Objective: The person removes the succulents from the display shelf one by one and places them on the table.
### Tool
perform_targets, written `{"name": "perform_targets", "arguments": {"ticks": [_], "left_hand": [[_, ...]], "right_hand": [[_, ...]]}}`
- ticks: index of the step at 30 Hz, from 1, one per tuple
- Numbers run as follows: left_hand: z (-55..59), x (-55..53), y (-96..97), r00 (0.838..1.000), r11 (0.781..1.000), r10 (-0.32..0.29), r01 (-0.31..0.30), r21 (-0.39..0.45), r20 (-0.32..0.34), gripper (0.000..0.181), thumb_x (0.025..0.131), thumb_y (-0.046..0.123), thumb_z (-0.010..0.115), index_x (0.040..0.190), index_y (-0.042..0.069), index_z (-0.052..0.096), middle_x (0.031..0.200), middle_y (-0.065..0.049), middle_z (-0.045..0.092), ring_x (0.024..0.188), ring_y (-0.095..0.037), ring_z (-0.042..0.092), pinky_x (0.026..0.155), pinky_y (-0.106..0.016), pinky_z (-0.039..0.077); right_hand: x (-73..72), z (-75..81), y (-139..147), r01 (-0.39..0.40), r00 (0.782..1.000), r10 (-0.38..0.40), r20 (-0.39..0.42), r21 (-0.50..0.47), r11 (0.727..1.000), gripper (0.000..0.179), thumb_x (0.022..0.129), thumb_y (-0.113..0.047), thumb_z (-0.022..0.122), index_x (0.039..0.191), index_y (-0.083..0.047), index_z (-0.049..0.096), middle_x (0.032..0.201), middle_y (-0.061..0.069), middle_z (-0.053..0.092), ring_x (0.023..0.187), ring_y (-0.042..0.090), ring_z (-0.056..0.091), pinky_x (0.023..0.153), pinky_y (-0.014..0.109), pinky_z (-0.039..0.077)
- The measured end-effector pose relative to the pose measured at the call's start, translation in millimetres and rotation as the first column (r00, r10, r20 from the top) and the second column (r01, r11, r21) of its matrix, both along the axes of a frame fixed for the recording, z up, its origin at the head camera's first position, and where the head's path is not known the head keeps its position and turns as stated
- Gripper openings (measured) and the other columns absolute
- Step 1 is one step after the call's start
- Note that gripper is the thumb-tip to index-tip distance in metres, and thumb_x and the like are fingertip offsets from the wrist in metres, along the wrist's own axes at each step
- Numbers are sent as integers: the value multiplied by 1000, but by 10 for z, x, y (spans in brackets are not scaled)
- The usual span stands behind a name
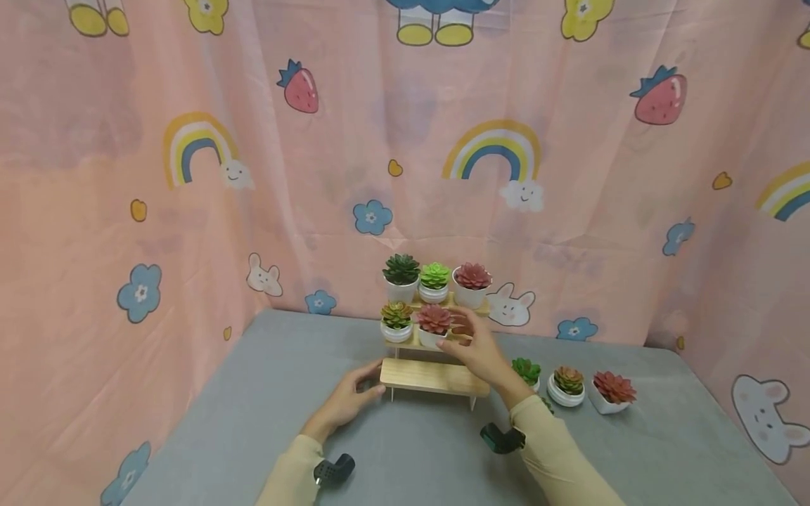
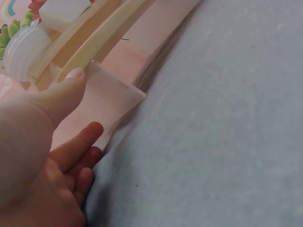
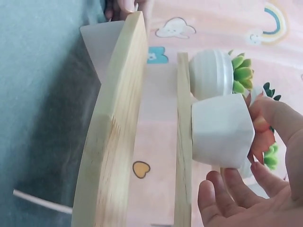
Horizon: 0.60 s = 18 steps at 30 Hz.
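The right hand (image 1: 477, 351) has its thumb and bent fingers clamped about a red succulent (image 1: 434, 318) at the middle of the middle shelf (image 1: 411, 345), whose right part it hides. The left hand (image 1: 344, 400) rests its thumb on the left end of the near shelf (image 1: 433, 377), its other fingers loosely bent, away from the thumb, beside a translucent leg (image 2: 106, 90); whether they press it I cannot tell. The right forearm partly covers a green succulent (image 1: 526, 369), and a scrap of greenery below the sleeve is hard to make out. Right of that stand an orange-green succulent (image 1: 568, 380) and another red one (image 1: 614, 388) on the grey table (image 1: 209, 407). White pots hold the plants: three along the far shelf (image 1: 484, 308), plus a yellow-green succulent (image 1: 396, 315) left of the gripped one.
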<state>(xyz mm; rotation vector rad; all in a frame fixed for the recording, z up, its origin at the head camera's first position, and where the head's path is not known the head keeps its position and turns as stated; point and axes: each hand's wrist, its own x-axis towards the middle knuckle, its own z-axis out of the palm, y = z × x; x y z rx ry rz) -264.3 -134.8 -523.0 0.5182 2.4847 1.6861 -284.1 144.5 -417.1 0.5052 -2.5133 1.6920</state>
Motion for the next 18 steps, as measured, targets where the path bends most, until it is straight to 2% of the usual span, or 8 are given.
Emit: {"name": "perform_targets", "arguments": {"ticks": [8,14,18], "left_hand": [[-10,-16,8,1000,1000,8,-9,-4,-4,61,99,29,65,153,11,44,151,-16,53,143,-40,44,116,-64,32],[-10,-9,5,1000,1000,13,-13,-6,0,60,99,27,65,153,11,44,151,-16,53,143,-39,44,115,-64,33],[-10,-7,4,1000,1000,14,-14,-2,3,60,99,28,65,153,12,45,151,-16,53,144,-39,44,115,-64,33]], "right_hand": [[-70,-16,-72,30,1000,-29,4,-48,998,65,91,-11,74,147,-1,43,142,26,54,124,39,57,110,56,45],[-61,-13,-90,41,999,-42,-3,-33,999,61,91,-8,73,144,3,47,135,29,60,117,39,62,101,50,52],[-52,-33,-75,43,998,-44,-48,-31,999,60,90,-14,74,141,6,50,130,30,62,111,38,65,94,45,57]]}}
